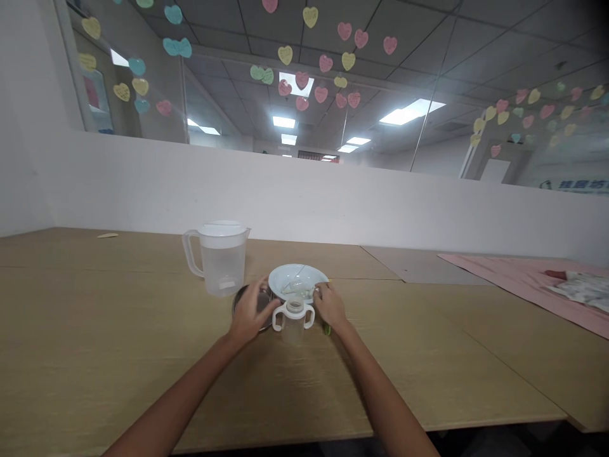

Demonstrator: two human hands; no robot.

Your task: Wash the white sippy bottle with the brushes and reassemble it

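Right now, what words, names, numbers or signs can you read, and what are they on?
None that I can read for sure.
Heart notes: any writing is too small.
Blue sign at far right: too blurred.
Jug and bottle: no text I can make out.

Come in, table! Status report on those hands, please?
Left hand over dark round dish, right hand at rim of white bowl, grips unclear. Two-handled bottle uncapped, upright between hands. Bottle partly blocks view of bowl.
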